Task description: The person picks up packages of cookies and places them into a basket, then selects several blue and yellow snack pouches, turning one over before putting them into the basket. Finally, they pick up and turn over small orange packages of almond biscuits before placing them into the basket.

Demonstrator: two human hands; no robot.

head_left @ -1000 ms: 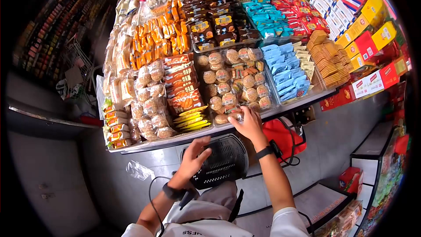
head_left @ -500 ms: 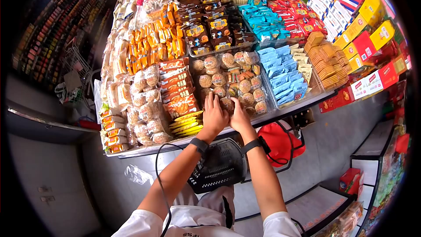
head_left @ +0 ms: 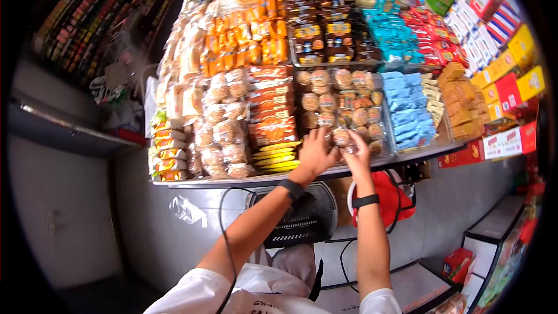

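Observation:
A wrapped round sesame pastry (head_left: pixel 341 137) is pinched in the fingers of my right hand (head_left: pixel 357 156), at the front of a clear bin. Beside it, my left hand (head_left: pixel 315 156) rests at the bin's front edge, its thumb apart from its bent fingers, which touch the pastries there. More wrapped round pastries (head_left: pixel 311 102) fill the bin behind both hands. Left of my left hand lie a stack of yellow packets (head_left: pixel 278 156) and brown-red packets (head_left: pixel 273 104).
Blue packets (head_left: pixel 404 107) and stacked tan biscuits (head_left: pixel 462 104) lie to the right. Dark packets (head_left: pixel 308 40) sit behind. Below the counter edge are a black basket (head_left: pixel 305 215) and a red bag (head_left: pixel 392 206). A dark cable hangs beside my left arm.
My right hand has lifted a wrapped pastry slightly and moved apart from my left hand. The view has shifted, so the counter appears further right and the hands lower against the bin.

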